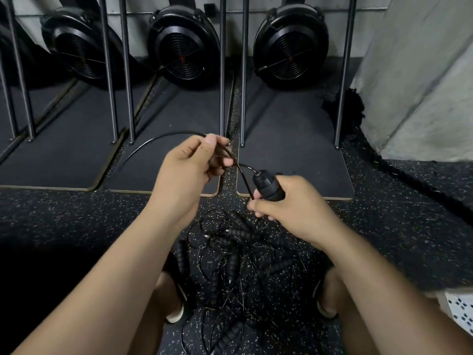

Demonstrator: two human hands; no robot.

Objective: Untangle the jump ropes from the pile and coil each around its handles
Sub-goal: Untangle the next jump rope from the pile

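- Three mats (289, 155) edge the floor (76, 213) at 12 o'clock; open floor at 9 and 3.
- Curled right hand (294, 208) grips a handle (267, 187); left hand (189, 167) pinches its rope (158, 139).
- At 6 o'clock lies the pile (235, 265).

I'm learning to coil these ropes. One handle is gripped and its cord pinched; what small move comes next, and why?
Probably sweep the left hand to lay its pinched cord around the handle in the right hand. The cord runs from the handle's tip to that pinch, above the pile, so a wrap looks ready.
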